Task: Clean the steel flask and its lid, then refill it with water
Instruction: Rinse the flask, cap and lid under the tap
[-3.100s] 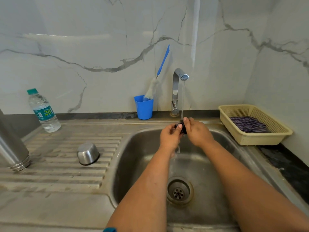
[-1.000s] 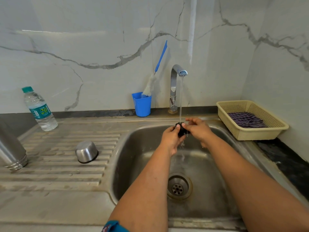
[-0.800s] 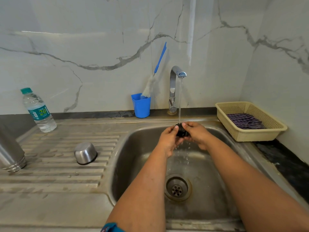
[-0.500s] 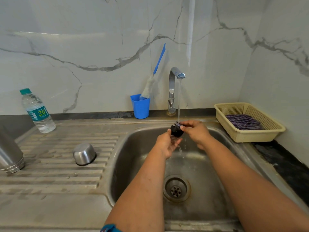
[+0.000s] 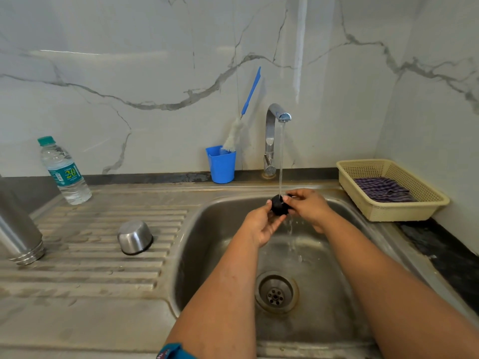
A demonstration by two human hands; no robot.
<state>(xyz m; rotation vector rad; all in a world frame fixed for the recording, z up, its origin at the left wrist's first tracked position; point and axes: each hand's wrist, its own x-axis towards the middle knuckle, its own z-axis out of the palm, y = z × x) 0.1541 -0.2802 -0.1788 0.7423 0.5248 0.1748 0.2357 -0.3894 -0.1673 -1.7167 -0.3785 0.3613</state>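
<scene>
A small black flask stopper (image 5: 278,205) is under the running stream from the tap (image 5: 275,120), over the steel sink (image 5: 207,229). My left hand (image 5: 261,224) cups it from below and the left, thumb against its side. My right hand (image 5: 307,208) pinches it from the right with curled fingers. The steel flask (image 5: 18,229) stands upside down at the far left of the draining board, partly cut off by the frame edge. Its steel cap cup (image 5: 134,237) lies mouth down on the ribbed draining board.
A plastic water bottle (image 5: 63,171) stands at the back left. A blue cup (image 5: 221,164) with a bottle brush (image 5: 242,120) sits beside the tap. A beige basket (image 5: 388,211) holding a striped cloth (image 5: 383,189) is at the right. The drain (image 5: 276,294) is below my arms.
Both hands have kept turning and rubbing the black stopper under the stream; it now shows more between my fingers. Water keeps running. The flask and cap cup have not moved.
</scene>
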